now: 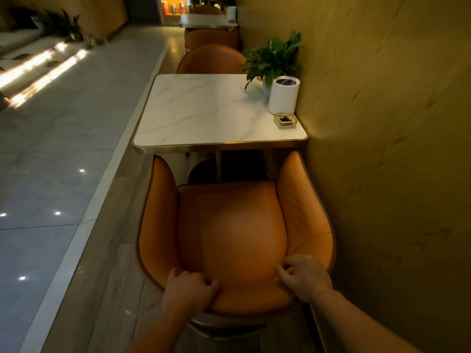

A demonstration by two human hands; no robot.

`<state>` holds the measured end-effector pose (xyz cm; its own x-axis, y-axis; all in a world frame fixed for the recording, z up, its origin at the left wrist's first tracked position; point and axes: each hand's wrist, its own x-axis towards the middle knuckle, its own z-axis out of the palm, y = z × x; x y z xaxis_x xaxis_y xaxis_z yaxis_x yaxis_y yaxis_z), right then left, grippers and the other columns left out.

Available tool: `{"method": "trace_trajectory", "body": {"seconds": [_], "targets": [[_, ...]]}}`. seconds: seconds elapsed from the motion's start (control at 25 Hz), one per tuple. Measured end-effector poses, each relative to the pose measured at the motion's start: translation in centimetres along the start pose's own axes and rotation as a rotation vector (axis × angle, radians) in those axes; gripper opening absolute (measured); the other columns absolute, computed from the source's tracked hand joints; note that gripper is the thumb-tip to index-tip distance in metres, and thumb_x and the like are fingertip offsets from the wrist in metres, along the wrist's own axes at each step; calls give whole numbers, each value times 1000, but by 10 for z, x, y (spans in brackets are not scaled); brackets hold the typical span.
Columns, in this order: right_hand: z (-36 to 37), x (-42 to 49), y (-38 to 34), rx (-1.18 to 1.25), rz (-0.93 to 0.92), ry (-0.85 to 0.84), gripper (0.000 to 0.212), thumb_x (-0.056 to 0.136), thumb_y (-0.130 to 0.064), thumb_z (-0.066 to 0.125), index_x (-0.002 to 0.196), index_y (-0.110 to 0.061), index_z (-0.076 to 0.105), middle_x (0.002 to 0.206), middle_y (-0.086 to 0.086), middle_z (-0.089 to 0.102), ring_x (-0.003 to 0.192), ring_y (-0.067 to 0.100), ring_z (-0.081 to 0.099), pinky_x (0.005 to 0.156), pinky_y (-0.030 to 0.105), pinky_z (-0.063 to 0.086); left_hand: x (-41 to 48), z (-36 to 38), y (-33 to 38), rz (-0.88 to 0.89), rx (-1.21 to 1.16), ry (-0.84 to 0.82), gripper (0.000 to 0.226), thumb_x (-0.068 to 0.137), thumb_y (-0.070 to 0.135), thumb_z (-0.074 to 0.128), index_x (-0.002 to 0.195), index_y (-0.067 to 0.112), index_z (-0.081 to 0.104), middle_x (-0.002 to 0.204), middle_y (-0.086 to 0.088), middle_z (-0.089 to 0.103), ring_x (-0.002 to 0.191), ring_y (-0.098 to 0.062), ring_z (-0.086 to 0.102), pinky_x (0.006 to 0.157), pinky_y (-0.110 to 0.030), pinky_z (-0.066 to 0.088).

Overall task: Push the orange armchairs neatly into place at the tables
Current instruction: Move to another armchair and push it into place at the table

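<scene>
Starting far left: glossy grey tiled floor (51, 154) with bright light streaks, and a dark leafy plant (60, 24) along the far wall. A pale raised step edge (102, 184) ran diagonally between that floor and the wood-look strip under the furniture.

Left hand (190, 289) was curled over the top edge of the backrest of the near orange armchair (234, 233), fingers hooked onto the inner side, thumb on the outer left side. Chair faced the white marble table (204, 110); the tips of both chair arms sat just below and close to the table's gold-trimmed near edge, the seat front not yet under the top. Dark table base was visible beyond the seat.

Right hand (305, 277) was also clamped on the backrest top, right of centre, fingers bent and pinching the leather, with creases in the upholstery around them. Both forearms came in from the bottom of the frame.

On the table's right side, near the wall: potted green plant (274, 57), white cylinder (283, 95) with a dark purple top just in front of it, and a small clear square dish (285, 121) holding something dark, nearest the chair.

Beyond the table, another orange armchair (211, 59) sat tucked at its far side, and further back a second table (206, 21) with another chair. Far right: yellowish wall (382, 123), the chair's right arm just beside it.
</scene>
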<state>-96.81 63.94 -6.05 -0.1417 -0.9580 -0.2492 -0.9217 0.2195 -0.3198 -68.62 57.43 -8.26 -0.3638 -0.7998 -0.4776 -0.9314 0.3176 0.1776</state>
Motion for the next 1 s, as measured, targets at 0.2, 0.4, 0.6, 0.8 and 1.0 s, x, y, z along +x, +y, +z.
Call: {"method": "trace_trajectory", "body": {"seconds": [0.2,0.4,0.6,0.8,1.0], "targets": [[-1,-3,21,-8,-5,53,36,96,-59,47,84,-32,68,83,-12,63,78,6,58,75,30,52,-5,11,17,-4,21,1,64,86,62,15,92,24,67,88,6,64,94,-16,56,111,-55,21],[-3,1,25,-16,-56,35,34,97,-58,47,89,-33,69,86,-12,64,80,6,59,75,26,52,-4,10,21,-55,-115,108,63,90,65,26,81,23,71,77,4,65,83,-11,57,108,-49,26],[-5,6,28,-12,-11,10,36,97,-59,47,92,-33,70,84,-11,66,76,6,61,75,31,56,-4,10,25,-65,-151,133,61,93,64,26,79,26,72,75,4,66,79,-8,57,112,-49,22],[2,3,30,34,18,102,34,97,-57,49,86,-32,70,77,-11,65,70,6,61,69,32,58,-7,14,26,-132,-191,248,52,93,59,34,79,26,72,74,5,67,77,-3,57,119,-48,16],[-5,11,25,-15,-3,60,29,97,-57,49,95,-35,68,79,-13,63,70,5,60,68,29,57,0,5,28,-124,-312,289,47,92,57,44,63,24,59,60,6,56,61,-7,54,105,-40,39]]}}
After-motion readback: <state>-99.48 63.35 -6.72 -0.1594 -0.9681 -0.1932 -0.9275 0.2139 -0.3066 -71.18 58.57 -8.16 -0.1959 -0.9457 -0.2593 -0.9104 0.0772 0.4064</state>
